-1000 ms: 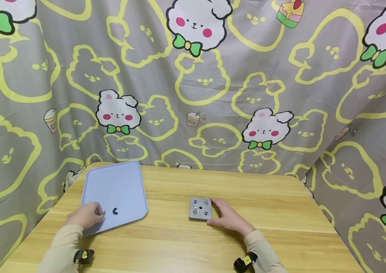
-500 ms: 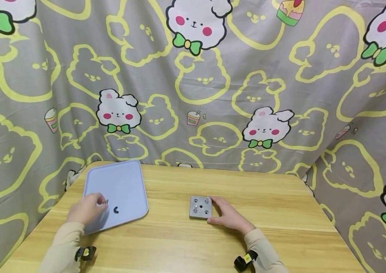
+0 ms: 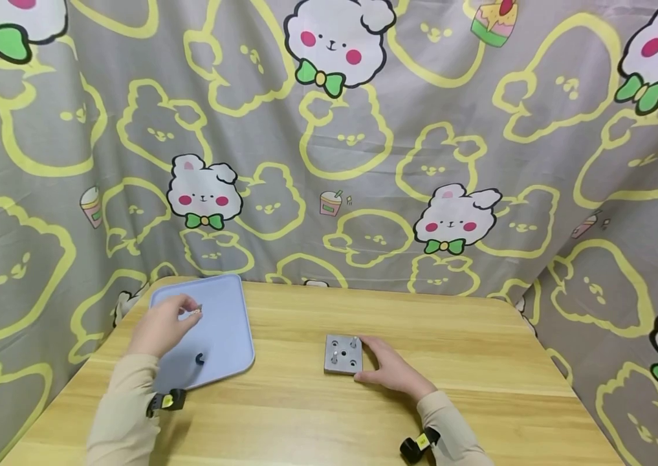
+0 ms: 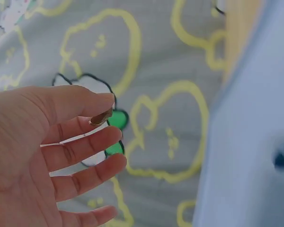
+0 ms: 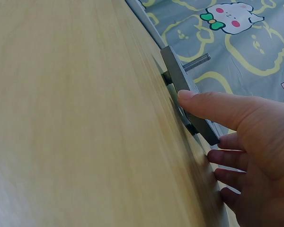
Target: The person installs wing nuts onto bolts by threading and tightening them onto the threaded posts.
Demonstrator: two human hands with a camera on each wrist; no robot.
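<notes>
The left hand (image 3: 160,327) has moved up the frame, over the tray (image 3: 228,317), pinching a small brassy piece (image 4: 101,117) between thumb and finger; a loosened pinch could drop it. The right hand (image 3: 393,370), lower right of centre, holds the grey block (image 3: 343,357) by its right side, so an off-centre push could swivel it on the bench (image 3: 282,414). Lower left, the black curved piece (image 3: 199,358) lies loose and could slide if bumped.

The left hand (image 3: 160,328) pinches with thumb and, apparently, forefinger; the right hand (image 3: 393,371) spreads thumb from fingers.
</notes>
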